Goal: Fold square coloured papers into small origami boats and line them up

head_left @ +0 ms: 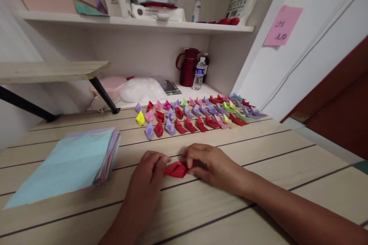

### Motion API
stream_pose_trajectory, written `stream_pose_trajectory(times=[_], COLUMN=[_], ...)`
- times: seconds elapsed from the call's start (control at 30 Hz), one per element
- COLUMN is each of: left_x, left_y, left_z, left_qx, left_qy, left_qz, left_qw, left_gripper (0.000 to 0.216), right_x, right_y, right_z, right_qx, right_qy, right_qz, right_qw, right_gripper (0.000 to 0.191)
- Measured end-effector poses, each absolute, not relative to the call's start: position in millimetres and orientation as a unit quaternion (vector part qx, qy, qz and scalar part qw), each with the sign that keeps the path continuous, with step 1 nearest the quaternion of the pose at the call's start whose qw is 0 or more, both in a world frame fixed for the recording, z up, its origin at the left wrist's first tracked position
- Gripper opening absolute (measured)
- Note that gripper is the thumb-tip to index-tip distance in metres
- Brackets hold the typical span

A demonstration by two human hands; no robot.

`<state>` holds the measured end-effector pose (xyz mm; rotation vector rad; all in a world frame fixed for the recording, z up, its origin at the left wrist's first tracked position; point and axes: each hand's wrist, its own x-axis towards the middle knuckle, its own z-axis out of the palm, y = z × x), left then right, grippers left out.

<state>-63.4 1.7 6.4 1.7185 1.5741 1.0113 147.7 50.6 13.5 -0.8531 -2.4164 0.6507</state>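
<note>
A folded red paper boat (177,169) lies low over the wooden tabletop between my hands. My left hand (149,172) closes on its left end, thumb and fingers pressed together there. At the right end, my right hand (207,164) pinches the tip between thumb and forefinger. Beyond them stand rows of small paper boats in red, purple, pink, yellow and green, among them a bright yellow boat (140,118) at the left and a purple boat (149,130) in the nearest row. To the left of my hands rests a stack of coloured paper (66,157), light blue on top.
A small raised wooden shelf (51,72) on black legs stands at the back left. Behind the boats are a dark red jug (188,68), a water bottle (199,74) and a white plastic bag (142,90). A white wall shelf (138,25) holds boxes and bottles.
</note>
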Motion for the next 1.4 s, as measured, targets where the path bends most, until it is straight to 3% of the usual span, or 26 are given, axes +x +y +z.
stream_pose_trajectory(times=[0.17,0.6,1.1,1.4], left_x=[-64.3,-61.3,-66.7,-68.4], left_y=[3.0,2.0,7.0,12.7], left_z=[4.3,0.7,-9.1,-5.7], left_qx=[0.656,0.659,0.500,0.433], left_qy=[0.600,0.642,0.666,0.644], left_qz=[0.344,0.302,0.458,0.535], left_qw=[0.301,0.250,0.309,0.333], left_gripper=[0.020,0.033,0.028,0.019], right_x=[150.1,161.8,157.8,155.2], right_y=[52.9,58.1,68.8,72.1], right_z=[16.1,24.6,19.8,18.9], right_qx=[-0.339,-0.388,-0.385,-0.311], right_qy=[-0.871,-0.859,-0.830,-0.840], right_qz=[0.245,0.253,0.346,0.375], right_qw=[0.259,0.219,0.208,0.238], right_gripper=[0.019,0.033,0.023,0.014])
